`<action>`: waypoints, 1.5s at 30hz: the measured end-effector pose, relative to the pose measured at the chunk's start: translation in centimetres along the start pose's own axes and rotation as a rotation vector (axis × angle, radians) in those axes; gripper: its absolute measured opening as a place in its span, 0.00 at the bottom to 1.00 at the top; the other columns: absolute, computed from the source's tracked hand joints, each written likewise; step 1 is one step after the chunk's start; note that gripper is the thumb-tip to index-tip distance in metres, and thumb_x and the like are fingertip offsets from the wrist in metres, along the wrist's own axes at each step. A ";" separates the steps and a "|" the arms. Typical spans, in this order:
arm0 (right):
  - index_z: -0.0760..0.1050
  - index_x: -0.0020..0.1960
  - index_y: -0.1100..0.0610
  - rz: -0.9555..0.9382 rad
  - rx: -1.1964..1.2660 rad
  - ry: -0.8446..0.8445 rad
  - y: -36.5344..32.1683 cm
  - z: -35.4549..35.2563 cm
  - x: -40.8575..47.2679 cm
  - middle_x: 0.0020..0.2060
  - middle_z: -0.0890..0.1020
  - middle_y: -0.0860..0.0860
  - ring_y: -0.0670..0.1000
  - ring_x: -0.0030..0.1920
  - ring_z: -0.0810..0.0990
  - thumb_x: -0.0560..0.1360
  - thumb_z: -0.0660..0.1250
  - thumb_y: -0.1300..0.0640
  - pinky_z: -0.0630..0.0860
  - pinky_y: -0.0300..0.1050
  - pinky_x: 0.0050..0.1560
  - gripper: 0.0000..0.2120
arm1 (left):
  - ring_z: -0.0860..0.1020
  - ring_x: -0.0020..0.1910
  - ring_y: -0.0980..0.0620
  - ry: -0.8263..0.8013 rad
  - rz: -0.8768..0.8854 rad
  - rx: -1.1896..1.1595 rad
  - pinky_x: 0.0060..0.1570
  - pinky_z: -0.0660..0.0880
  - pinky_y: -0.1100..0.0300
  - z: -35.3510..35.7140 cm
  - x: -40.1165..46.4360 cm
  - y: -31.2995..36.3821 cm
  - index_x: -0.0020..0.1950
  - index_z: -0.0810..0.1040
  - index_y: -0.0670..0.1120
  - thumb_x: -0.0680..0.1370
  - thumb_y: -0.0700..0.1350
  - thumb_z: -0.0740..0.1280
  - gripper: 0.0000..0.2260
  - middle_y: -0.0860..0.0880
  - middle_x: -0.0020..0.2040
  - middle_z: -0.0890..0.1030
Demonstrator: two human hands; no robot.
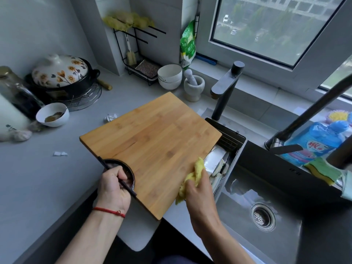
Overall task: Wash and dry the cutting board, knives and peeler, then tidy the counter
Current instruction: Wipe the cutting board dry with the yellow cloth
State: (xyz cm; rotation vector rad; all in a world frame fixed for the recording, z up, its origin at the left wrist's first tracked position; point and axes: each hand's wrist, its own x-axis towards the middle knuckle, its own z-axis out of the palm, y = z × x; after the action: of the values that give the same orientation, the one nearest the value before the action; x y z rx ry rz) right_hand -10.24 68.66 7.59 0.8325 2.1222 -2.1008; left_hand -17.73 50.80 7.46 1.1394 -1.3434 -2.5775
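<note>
Board (152, 138) lies on tabletop (38, 178), far corner over sink (285, 197). Left hand (114, 189) fingers curled through its handle hole. Right hand (198, 189) fingers clamp yellow cloth (196, 172) against board's right edge.

Matt wooden cutting board (152, 136), soft yellow cloth (194, 178), glossy metal sink (285, 235).

L hand (114, 187) grips cutting board (152, 138) handle; R hand (198, 189) presses yellow cloth (194, 176) on it.
</note>
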 end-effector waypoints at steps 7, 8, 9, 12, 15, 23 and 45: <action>0.45 0.83 0.49 -0.151 -0.396 -0.396 -1.5 -1.5 -6.1 0.71 0.62 0.39 0.32 0.62 0.63 0.84 0.55 0.55 0.55 0.16 0.58 0.31 | 0.57 0.24 0.53 0.076 0.029 -0.055 0.27 0.61 0.63 2.6 -1.4 0.2 0.33 0.51 0.52 0.56 0.34 0.54 0.17 0.55 0.22 0.59; 0.48 0.83 0.47 -0.206 -0.447 -0.415 -1.5 -2.3 -6.4 0.71 0.64 0.38 0.32 0.62 0.64 0.84 0.56 0.55 0.56 0.18 0.58 0.31 | 0.58 0.24 0.52 0.089 0.036 -0.050 0.26 0.62 0.63 2.8 -1.7 0.2 0.32 0.51 0.52 0.58 0.33 0.54 0.17 0.54 0.22 0.59; 0.53 0.82 0.45 -0.263 -0.472 -0.392 -1.7 -3.4 -6.4 0.71 0.67 0.37 0.33 0.64 0.68 0.82 0.59 0.56 0.60 0.21 0.61 0.31 | 0.60 0.23 0.53 0.096 0.049 -0.046 0.25 0.64 0.66 3.0 -2.1 0.3 0.32 0.51 0.52 0.60 0.31 0.53 0.17 0.54 0.21 0.60; 0.68 0.76 0.42 -0.527 -0.519 -0.162 -1.5 -7.9 -4.5 0.67 0.74 0.37 0.39 0.62 0.75 0.72 0.67 0.66 0.68 0.26 0.60 0.36 | 0.63 0.23 0.52 0.095 0.059 -0.030 0.24 0.68 0.68 2.8 -3.7 0.4 0.33 0.55 0.51 0.62 0.31 0.53 0.14 0.52 0.23 0.63; 0.65 0.77 0.48 -0.748 -0.661 -0.038 -1.9 -11.3 0.7 0.74 0.69 0.54 0.54 0.63 0.77 0.68 0.75 0.72 0.79 0.49 0.60 0.44 | 0.68 0.34 0.47 0.023 0.013 -0.033 0.38 0.69 0.57 2.1 -5.3 0.6 0.37 0.62 0.49 0.60 0.34 0.53 0.13 0.47 0.37 0.67; 0.79 0.67 0.52 -1.282 -0.804 -0.236 -4.7 -12.6 8.5 0.64 0.79 0.52 0.54 0.57 0.78 0.72 0.77 0.61 0.79 0.52 0.52 0.24 | 0.77 0.30 0.45 -0.115 -0.014 0.171 0.39 0.77 0.55 1.7 -10.3 3.9 0.34 0.71 0.44 0.69 0.34 0.57 0.08 0.45 0.34 0.76; 0.72 0.73 0.51 -1.161 -0.989 -0.006 -18.5 -8.4 11.0 0.64 0.72 0.60 0.62 0.60 0.74 0.65 0.83 0.49 0.77 0.55 0.56 0.40 | 0.80 0.63 0.34 -0.842 0.057 0.460 0.55 0.81 0.47 -3.4 -3.0 5.3 0.68 0.80 0.44 0.74 0.44 0.74 0.22 0.34 0.63 0.81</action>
State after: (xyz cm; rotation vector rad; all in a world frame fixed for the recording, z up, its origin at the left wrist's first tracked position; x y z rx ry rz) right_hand -24.14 81.45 20.89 -0.6498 3.4503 -0.7158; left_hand -15.07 46.06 11.84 -0.0748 -2.1307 -2.8915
